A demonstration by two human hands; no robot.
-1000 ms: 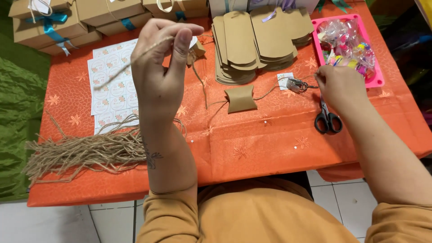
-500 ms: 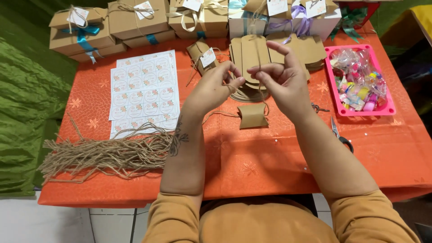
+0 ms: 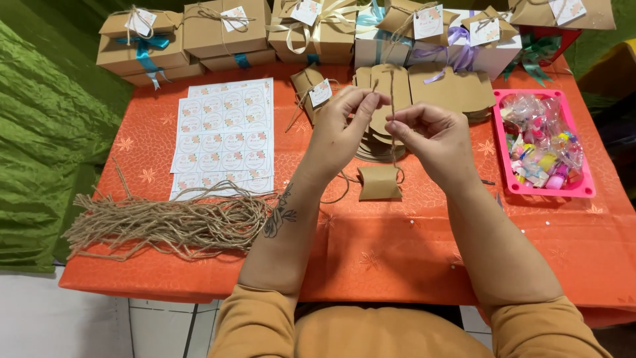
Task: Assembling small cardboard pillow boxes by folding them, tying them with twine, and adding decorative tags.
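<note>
Our fingertips pinch a strand of jute twine (image 3: 392,113) above the table: the left hand (image 3: 339,132) closes thumb and forefinger on its upper part, the right hand (image 3: 434,139) nips it just lower, and the two hands sit close together, almost touching. The twine runs down from our fingers to the small kraft pillow box (image 3: 379,183), which lies flat on the orange tablecloth (image 3: 397,252) directly under our hands.

Just beyond the hands lies a stack of flat unfolded boxes (image 3: 450,89), partly hidden by our fingers, and a small tagged box (image 3: 310,86) leans to its left. Further left lie the sticker sheets (image 3: 222,136), and nearer us a loose bundle of cut twine (image 3: 165,222) that reaches close to the table's left edge. To the right a pink tray of sweets (image 3: 583,189) stands near the right edge. Finished gift boxes (image 3: 225,30) line the far edge. The near strip of cloth between our forearms lies open.
</note>
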